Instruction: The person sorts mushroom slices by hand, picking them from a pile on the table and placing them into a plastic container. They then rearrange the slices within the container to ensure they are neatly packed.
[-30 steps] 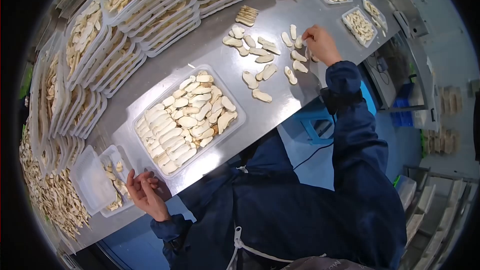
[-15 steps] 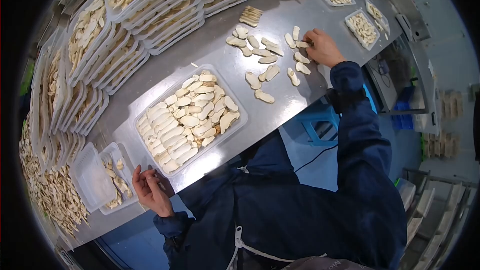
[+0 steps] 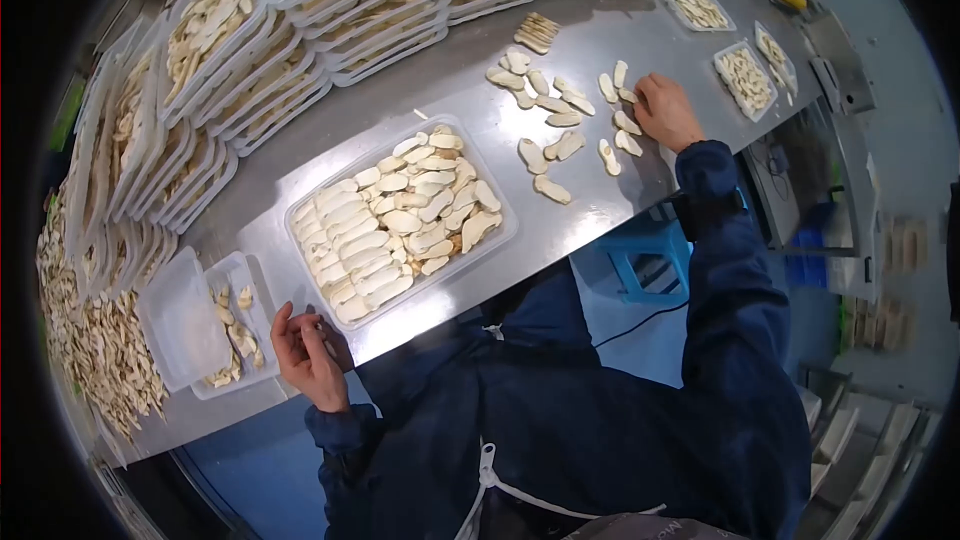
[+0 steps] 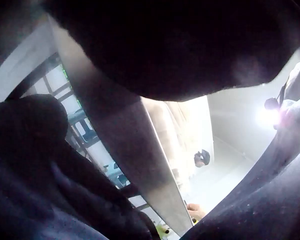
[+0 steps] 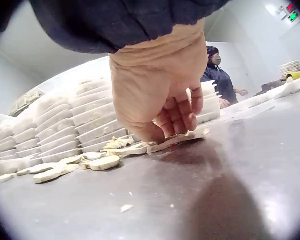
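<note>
My right hand (image 3: 668, 112) is over the steel table among loose pale mushroom slices (image 3: 556, 120). In the right wrist view that hand (image 5: 157, 90) points downward, thumb and curled fingers pinching a flat mushroom slice (image 5: 192, 138) at the table surface. More slices (image 5: 104, 162) lie beside it. My left hand (image 3: 312, 358) hangs loosely curled and empty at the table's near edge, by the corner of a clear tray (image 3: 512, 225) filled with mushroom slices, part of them in neat rows. The left wrist view shows mostly dark sleeve and no left hand.
Stacked trays (image 3: 385, 50) of slices line the back of the steel table (image 3: 590, 202). Small filled trays (image 3: 745, 82) stand at the far right. An empty clear container (image 3: 180, 325) and a slice heap (image 3: 95, 360) lie left. A blue stool (image 3: 650, 265) stands below; another person (image 5: 220, 75) is beyond.
The head view has shifted, so the table's contents appear further right. My right hand stays by the same group of slices, its fingertips lower against one. The left hand remains idle near the tray corner.
</note>
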